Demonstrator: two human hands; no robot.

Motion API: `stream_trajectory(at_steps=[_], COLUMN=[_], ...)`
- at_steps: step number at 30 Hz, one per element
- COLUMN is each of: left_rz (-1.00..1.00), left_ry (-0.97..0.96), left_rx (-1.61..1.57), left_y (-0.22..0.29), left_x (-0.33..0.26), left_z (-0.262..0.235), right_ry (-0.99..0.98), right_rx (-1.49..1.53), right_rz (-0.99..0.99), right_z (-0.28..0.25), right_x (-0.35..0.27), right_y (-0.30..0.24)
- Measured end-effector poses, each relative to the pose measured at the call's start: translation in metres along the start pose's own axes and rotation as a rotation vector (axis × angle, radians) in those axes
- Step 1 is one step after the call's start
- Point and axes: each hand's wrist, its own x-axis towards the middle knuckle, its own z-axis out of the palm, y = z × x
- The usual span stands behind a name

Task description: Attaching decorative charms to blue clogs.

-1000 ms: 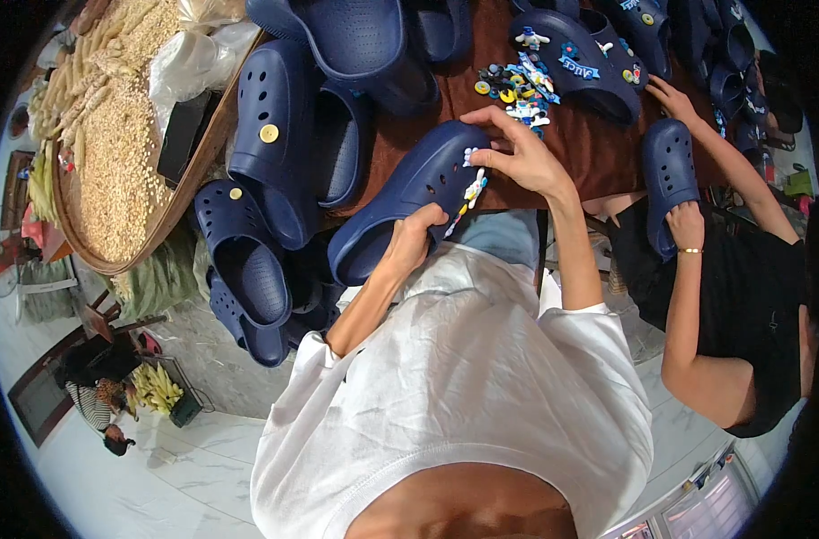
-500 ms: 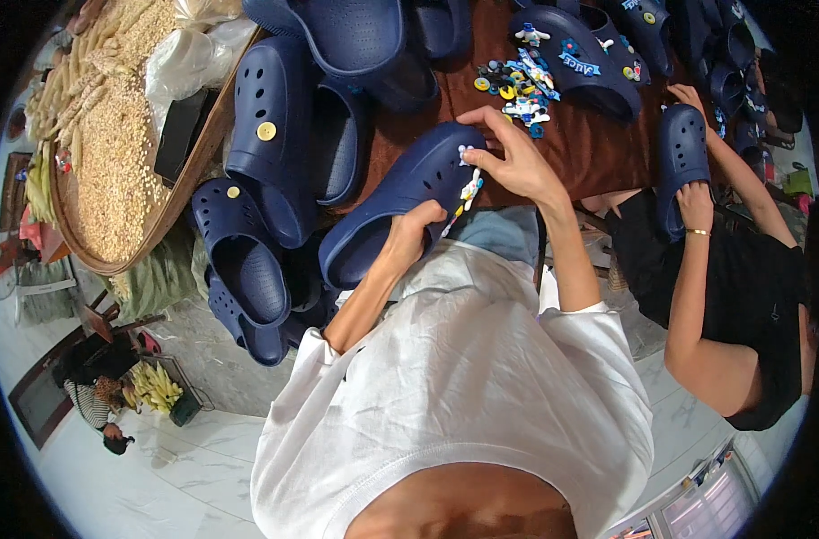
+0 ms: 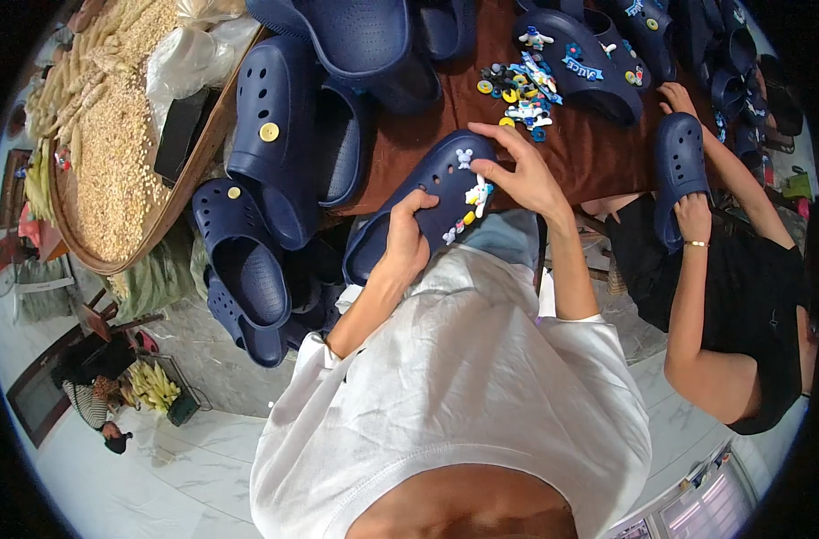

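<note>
A navy blue clog point(image 3: 447, 205) is between my hands, toe pointing away and slightly right. My left hand point(image 3: 406, 235) grips its near-left side, thumb lying on the upper and the other fingers hidden beneath. At the toe, my right hand point(image 3: 524, 183) curves round the far edge, its thumb close to a pale mouse-head charm point(image 3: 464, 159). A white figure charm point(image 3: 478, 192) and smaller yellow and white charms run down the right side of the upper. Beyond the toe, a pile of loose colourful charms point(image 3: 522, 90) lies on the brown cloth point(image 3: 589, 160).
Stacked navy clogs point(image 3: 274, 103) stand to the left, beside a round woven tray point(image 3: 149, 256) of pale grains. Decorated clogs point(image 3: 598, 85) lie at the far right. On my right, a co-worker's hand point(image 3: 693, 218) is inside another clog point(image 3: 681, 157).
The clog has shifted right and tilted, so its charm-covered upper faces me more. My right thumb has moved off the mouse-head charm, and both hands still hold the clog.
</note>
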Motion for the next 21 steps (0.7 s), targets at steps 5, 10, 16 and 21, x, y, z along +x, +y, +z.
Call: stream_trajectory(at_steps=[5,10,16,21], left_rz=[0.053,-0.057,-0.010,-0.006], left_ry=[0.098,0.116,0.150,0.152], left_rx=[0.076,-0.083,-0.058,-0.066], left_y=[-0.006,0.006,0.002,0.003], left_x=[0.004,0.003,0.006,0.007], left_z=[0.000,0.003,0.004,0.003], right_ry=[0.077,0.163,0.453,0.409], right_rx=[-0.123,-0.142,-0.707,-0.843], right_rz=[-0.035,-0.115,-0.335,-0.295], right_z=[0.005,-0.008,-0.017,-0.011], right_x=[0.007,0.035,0.084,0.087], right_y=[0.001,0.027,0.054,0.059])
